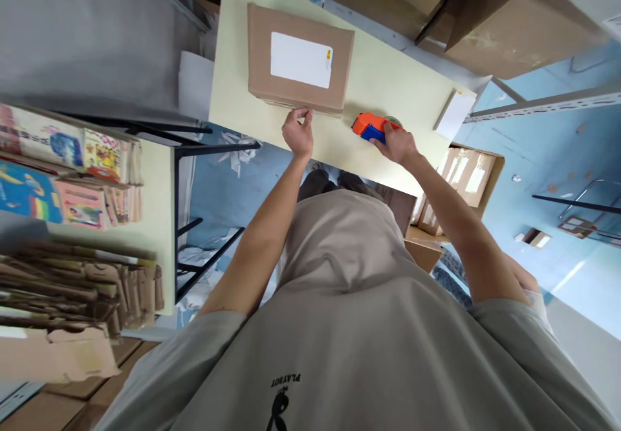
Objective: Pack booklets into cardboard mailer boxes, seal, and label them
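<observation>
The table (388, 88) holds a flat box (301, 59) just past the left hand (298, 130), which pinches the box's near edge. The right hand (398, 145) grips the tape gun (371, 127) beside the box. The box might slide if the pinch slips, and the tape could go on crooked

Brown box (301, 59) with white label (301, 59); orange-and-blue tape gun (369, 127); pale yellow table (388, 88); blue floor (543, 159).
</observation>
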Demonstrator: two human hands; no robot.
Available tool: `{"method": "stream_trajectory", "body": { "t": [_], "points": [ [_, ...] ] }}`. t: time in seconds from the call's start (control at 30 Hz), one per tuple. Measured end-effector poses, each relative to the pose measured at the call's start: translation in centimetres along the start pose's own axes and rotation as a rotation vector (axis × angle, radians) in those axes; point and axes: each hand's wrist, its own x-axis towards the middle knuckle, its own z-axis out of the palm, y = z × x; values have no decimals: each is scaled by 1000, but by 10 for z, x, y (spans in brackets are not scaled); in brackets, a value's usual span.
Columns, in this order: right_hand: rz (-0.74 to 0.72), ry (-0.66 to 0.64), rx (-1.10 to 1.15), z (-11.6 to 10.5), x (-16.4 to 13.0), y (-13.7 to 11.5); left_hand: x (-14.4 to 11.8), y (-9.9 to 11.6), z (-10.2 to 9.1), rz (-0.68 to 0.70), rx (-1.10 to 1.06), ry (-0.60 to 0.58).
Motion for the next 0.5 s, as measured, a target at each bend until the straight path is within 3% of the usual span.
{"method": "stream_trajectory", "body": {
  "t": [0.17, 0.3, 0.37, 0.43, 0.5],
  "points": [
    [15, 27, 19, 0, -4, -9, 2, 0, 8, -84, 22, 81],
    [63, 27, 11, -1, -10, -16, -6, -4, 15, -277, -91, 138],
    [80, 22, 13, -2, -13, -19, -13, -4, 21, -360, -166, 56],
    [80, 21, 24, -4, -15, -21, -16, -1, 31, -360, -191, -72],
    [74, 10, 36, -7, -17, -23, -14, 7, 47, -178, -135, -185]
  ]
}}
